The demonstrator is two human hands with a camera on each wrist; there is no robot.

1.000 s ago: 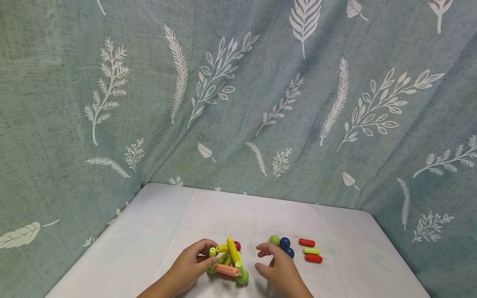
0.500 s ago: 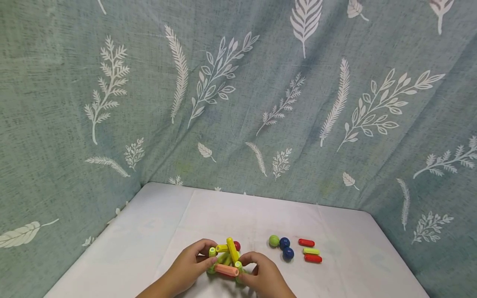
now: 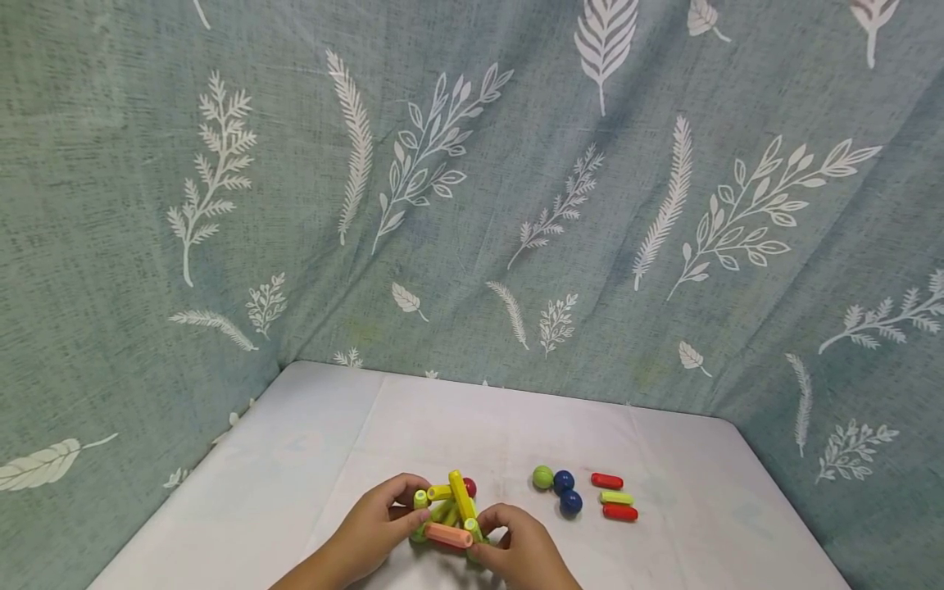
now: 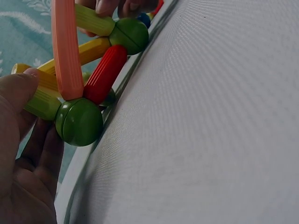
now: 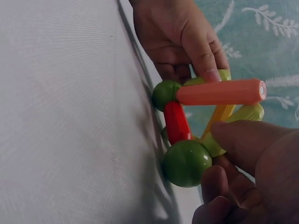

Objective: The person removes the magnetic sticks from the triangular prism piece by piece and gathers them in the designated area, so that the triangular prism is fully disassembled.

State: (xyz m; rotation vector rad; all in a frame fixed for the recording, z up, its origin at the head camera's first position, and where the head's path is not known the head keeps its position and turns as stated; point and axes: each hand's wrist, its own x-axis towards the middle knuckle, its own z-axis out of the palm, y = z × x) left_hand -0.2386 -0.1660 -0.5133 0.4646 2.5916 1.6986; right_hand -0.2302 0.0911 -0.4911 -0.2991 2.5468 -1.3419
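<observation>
A small frame of magnetic rods and balls stands on the white table. My left hand point(image 3: 379, 524) pinches a light green rod point(image 4: 42, 103) rising from a green ball point(image 4: 79, 122) at the frame's front left. A salmon rod point(image 5: 219, 92) slants up from that same ball, its other end showing bare. My right hand point(image 3: 522, 547) pinches another light green rod point(image 5: 238, 122) above the front right green ball point(image 5: 187, 163). Low between these two balls runs a red rod point(image 4: 106, 74). Yellow rods point(image 3: 461, 494) and a red ball point(image 3: 469, 487) sit at the back.
To the right of the frame lie a loose green ball point(image 3: 542, 477) and two blue balls point(image 3: 570, 502). Farther right are two red rods point(image 3: 607, 481) and a yellow-green rod point(image 3: 615, 497). A leaf-patterned curtain point(image 3: 472, 246) hangs behind the table point(image 3: 310, 434).
My right hand has come left from beside the loose balls to the frame and taken hold of its front right light green rod. The left hand keeps its place.
</observation>
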